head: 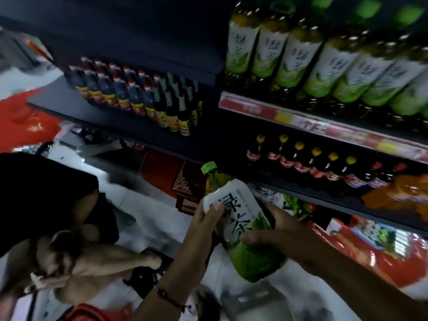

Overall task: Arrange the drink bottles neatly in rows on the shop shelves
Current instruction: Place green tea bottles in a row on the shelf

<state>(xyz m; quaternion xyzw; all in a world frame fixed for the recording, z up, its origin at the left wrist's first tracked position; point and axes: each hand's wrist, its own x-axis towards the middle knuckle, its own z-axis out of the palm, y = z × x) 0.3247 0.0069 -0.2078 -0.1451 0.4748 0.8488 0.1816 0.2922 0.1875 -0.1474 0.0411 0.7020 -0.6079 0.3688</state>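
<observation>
Green-tea bottle (pixel 240 225), lower centre of the frame: a large clear plastic bottle with a lime-green screw cap, amber-green liquid at the shoulder, and a wrap label that is white above and leaf-green below, printed with the large dark characters 绿茶. It is tilted, cap toward the upper left, and is held in the air in front of the shelving, below the shelf of cola bottles. The left hand (pixel 208 218) grips the white upper part of the label, thumb curled across its face; a thin dark cord bracelet (pixel 170 297) circles that wrist. The right hand (pixel 273 228) wraps the bottle's right side lower down, thumb pressed on the green part of the label. Upper right: a row of matching green-tea bottles (pixel 324 63) stands shoulder to shoulder on a dark shelf, the same white-and-green labels facing out, their lettering blurred. Along that shelf's front edge runs a red price strip (pixel 324 128) with yellow patches; its writing cannot be read. Beneath it, a row of dark cola bottles (pixel 298 158) with yellow caps and red labels, then two with red caps and blue-banded labels at the right; brand script too blurred to read. At the far right edge lies orange shrink-wrapped packaging (pixel 398 193). Upper left centre: small dark bottles (pixel 120 91) with red caps and red-yellow labels in tight rows. Lower left: a second person (pixel 58 216) in dark clothing, crouched on the pale floor (pixel 148 221).
</observation>
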